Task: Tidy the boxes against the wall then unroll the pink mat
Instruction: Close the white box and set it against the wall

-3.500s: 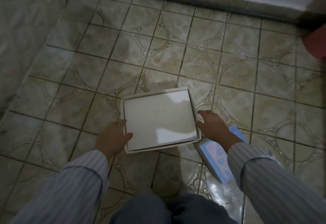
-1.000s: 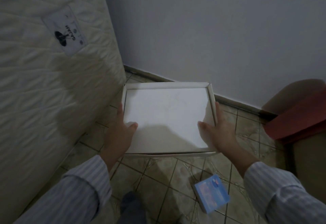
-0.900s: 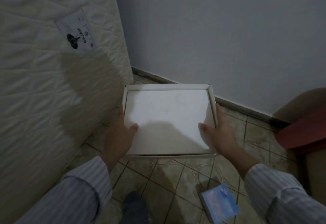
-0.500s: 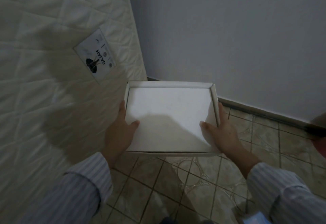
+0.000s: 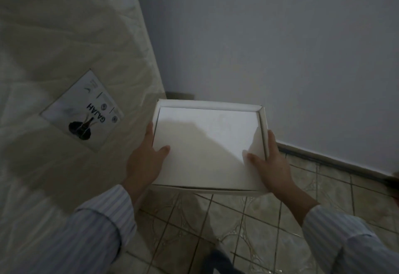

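- Right now both hands are clamped on one shallow white box: the left hand grips its left edge, thumb lying on the inside face and fingers running up the outer side, while the right hand mirrors that on the right edge, thumb tucked inside the corner.
- Both hands sit toward the box's near end, level with one another, so neither is clearly nearer the wall; striped sleeves cover both forearms.
- Held between them, the box is open side up, roughly level and clear of the floor, its long axis running left to right across the body.
- Its far rim points toward the corner where the upright quilted mattress meets the grey wall; the left edge of the box appears just beside the mattress, though whether they touch cannot be told.
- Straight ahead and below, the skirting marks where wall meets tiled floor. My judgement: the coming move turns on this, a forward-and-down push that sets the far long edge parallel to the skirting.
- Neither the pink mat nor any other box shows in this view, so the unrolling step looks not yet begun.
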